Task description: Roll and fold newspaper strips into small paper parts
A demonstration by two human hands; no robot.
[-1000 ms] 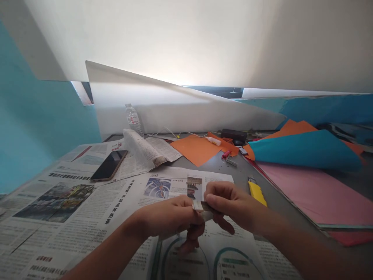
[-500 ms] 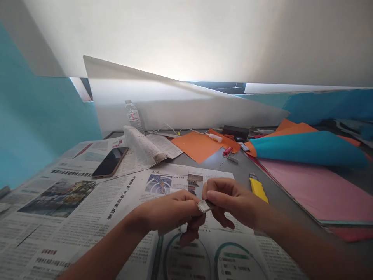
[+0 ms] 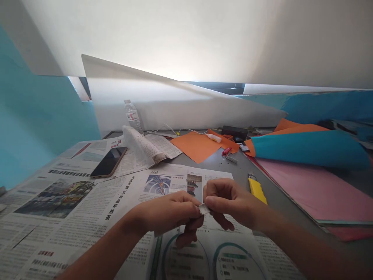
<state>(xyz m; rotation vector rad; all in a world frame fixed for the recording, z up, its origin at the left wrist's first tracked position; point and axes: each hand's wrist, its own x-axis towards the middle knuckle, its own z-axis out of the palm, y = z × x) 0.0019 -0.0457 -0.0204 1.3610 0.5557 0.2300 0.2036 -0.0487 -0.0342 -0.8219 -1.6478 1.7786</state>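
The left hand (image 3: 170, 212) and right hand (image 3: 229, 198) both pinch a small pale piece (image 3: 204, 209), perhaps folded paper. It sits directly between them, near both, above newspaper (image 3: 131, 202); the grip hides its ends, leaving its long axis unclear. Beyond the right hand lies a yellow cutter (image 3: 257, 190).

Lighting: dim overall, backlit. Brightest glow came through the white sheet (image 3: 186, 42), above and right of the water bottle (image 3: 133, 116). Pale sheen showed on the grey tabletop (image 3: 214, 160), right of the bottle. Left hand (image 3: 171, 214) and right hand (image 3: 229, 198), nearer than the bottle, were shaded. Quality: newspaper (image 3: 87, 225) print nearest the viewer was soft; wide-angle stretching showed far either side of the bottle.
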